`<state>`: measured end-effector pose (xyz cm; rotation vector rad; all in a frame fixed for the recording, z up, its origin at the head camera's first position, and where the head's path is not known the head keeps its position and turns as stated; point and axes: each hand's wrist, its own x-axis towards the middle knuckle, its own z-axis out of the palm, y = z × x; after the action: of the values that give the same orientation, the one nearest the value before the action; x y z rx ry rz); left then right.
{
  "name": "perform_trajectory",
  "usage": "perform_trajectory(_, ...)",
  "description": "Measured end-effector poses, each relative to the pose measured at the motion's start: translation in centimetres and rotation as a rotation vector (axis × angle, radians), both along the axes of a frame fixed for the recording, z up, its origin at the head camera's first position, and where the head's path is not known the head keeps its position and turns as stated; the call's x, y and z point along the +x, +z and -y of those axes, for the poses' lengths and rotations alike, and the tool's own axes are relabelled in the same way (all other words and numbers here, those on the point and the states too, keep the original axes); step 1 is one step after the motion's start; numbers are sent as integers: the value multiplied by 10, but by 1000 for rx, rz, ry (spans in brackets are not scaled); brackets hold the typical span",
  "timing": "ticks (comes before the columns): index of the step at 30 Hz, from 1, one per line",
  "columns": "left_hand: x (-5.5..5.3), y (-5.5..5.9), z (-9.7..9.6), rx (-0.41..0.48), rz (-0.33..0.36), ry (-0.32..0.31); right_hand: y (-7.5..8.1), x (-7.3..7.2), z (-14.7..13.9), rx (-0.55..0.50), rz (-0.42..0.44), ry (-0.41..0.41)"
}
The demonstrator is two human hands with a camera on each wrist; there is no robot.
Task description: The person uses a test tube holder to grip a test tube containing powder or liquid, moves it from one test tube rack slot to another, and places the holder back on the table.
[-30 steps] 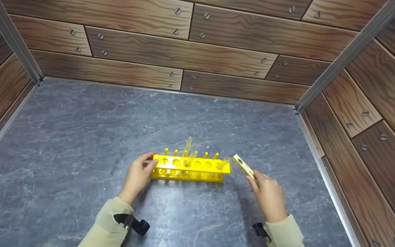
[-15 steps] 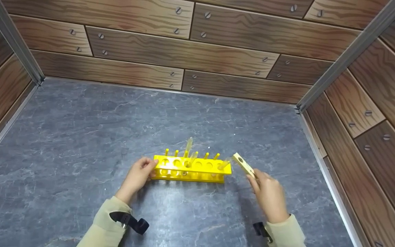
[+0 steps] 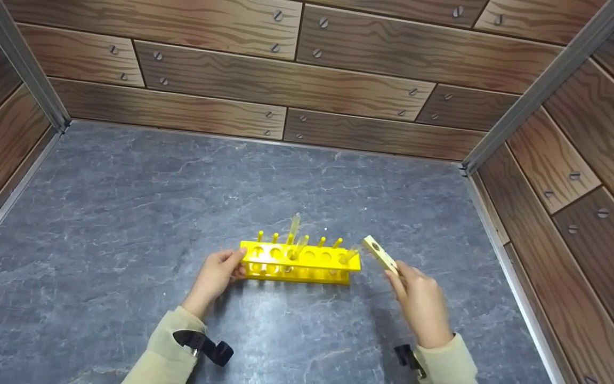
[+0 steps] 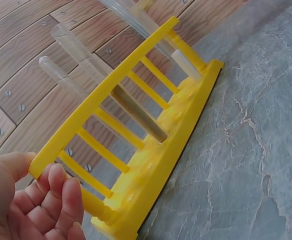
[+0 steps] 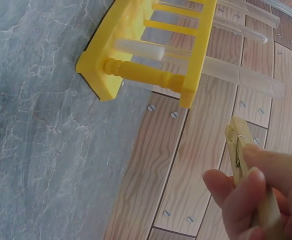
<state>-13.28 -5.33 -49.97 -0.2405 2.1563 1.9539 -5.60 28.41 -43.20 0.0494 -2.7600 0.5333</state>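
A yellow test tube rack (image 3: 315,260) stands on the grey surface. My left hand (image 3: 212,280) grips the left end of its top bar, thumb above and fingers curled below, as the left wrist view shows. My right hand (image 3: 423,306) holds a wooden test tube holder (image 3: 381,256) just right of the rack. The holder's tip is near the mouth of the rightmost test tube (image 5: 241,77), which has white contents (image 5: 151,51). A middle tube holds brown contents (image 4: 138,114). Behind it, a clear tube (image 3: 293,228) sits over a peg at the back.
Wood-print panels (image 3: 221,80) wall the back and both sides. Metal strips (image 3: 531,90) run up the corners. Grey marbled surface (image 3: 152,186) lies around the rack. Black wrist devices (image 3: 205,346) are strapped over both sleeves.
My left hand's index finger, at the rack's back edge earlier, has drawn in, and the fingers now lie at the rack's end. The right hand and holder stay almost in place.
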Motion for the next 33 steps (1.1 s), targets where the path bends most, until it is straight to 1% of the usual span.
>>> perform_trajectory(9, 2, 0, 2, -30, -29, -21, 1, 3, 0, 19, -25, -4)
perform_trajectory(15, 3, 2, 2, -49, -33, -23, 6, 5, 0, 25, -35, 1)
perform_trajectory(20, 3, 2, 2, -49, -42, -24, 8, 6, 1, 24, -43, 0)
perform_trajectory(27, 4, 2, 0, -25, -36, -22, 12, 8, 2, 24, -42, -2)
perform_trajectory(33, 4, 3, 1, -27, -55, -32, 18, 9, 6, 15, -26, 4)
